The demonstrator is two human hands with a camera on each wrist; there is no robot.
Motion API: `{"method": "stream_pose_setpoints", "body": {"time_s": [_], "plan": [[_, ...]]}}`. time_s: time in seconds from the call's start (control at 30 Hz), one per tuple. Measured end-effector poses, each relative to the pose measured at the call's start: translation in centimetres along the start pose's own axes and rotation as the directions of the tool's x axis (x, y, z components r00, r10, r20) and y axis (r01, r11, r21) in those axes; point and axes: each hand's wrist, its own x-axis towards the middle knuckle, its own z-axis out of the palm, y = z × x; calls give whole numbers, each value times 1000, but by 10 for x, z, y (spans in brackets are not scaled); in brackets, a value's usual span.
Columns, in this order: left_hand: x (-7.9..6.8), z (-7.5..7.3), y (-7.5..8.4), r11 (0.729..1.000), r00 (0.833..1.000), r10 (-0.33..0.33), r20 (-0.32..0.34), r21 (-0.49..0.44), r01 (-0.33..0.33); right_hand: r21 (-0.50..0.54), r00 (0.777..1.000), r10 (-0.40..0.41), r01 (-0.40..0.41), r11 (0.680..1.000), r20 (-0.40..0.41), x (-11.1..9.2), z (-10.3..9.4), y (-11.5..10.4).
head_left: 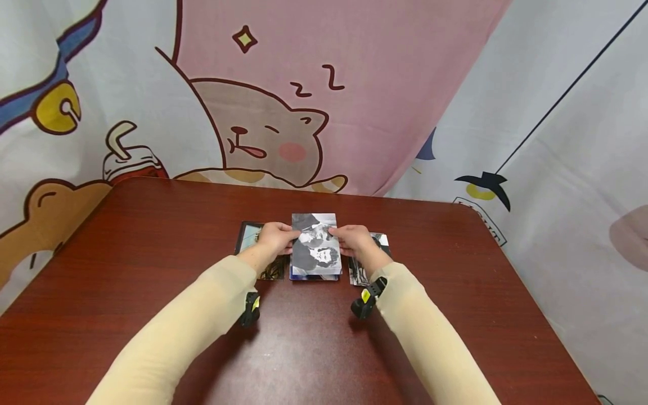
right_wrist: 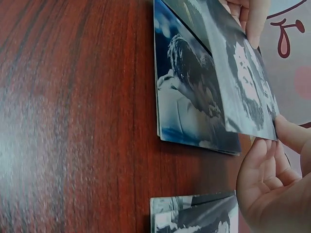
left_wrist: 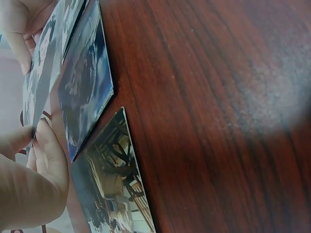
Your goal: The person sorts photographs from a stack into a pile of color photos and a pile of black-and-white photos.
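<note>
Both hands hold a black-and-white photo card (head_left: 316, 247) raised above the table. My left hand (head_left: 274, 239) pinches its left edge between thumb and fingers, and my right hand (head_left: 356, 242) pinches the right edge in the same way. Under the raised card lies a small stack of blue-toned photo cards (right_wrist: 187, 97), partly covered in the head view. Beneath the left hand rests a brownish photo card (left_wrist: 114, 179). Below the right hand lies a pile of black-and-white photo cards (right_wrist: 194, 216), partly hidden by the wrist in the head view.
The dark red-brown wooden table (head_left: 304, 354) carries the cards in a row near its far side. Behind it hangs a curtain (head_left: 395, 73) printed with a sleeping bear. Each wrist wears a black camera strap (head_left: 373, 292).
</note>
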Motion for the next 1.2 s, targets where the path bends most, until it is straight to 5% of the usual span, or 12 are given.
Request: {"method": "stream_pose_setpoints", "body": {"time_s": [0.4, 1.2], "plan": [[3, 10, 2, 995, 1000, 2, -13, -100, -3, -7, 1000, -28, 28, 1000, 11, -1, -13, 1], [-6, 37, 16, 990, 999, 13, 52, -144, -5, -87, 999, -39, 36, 996, -23, -4, -49, 6]]}}
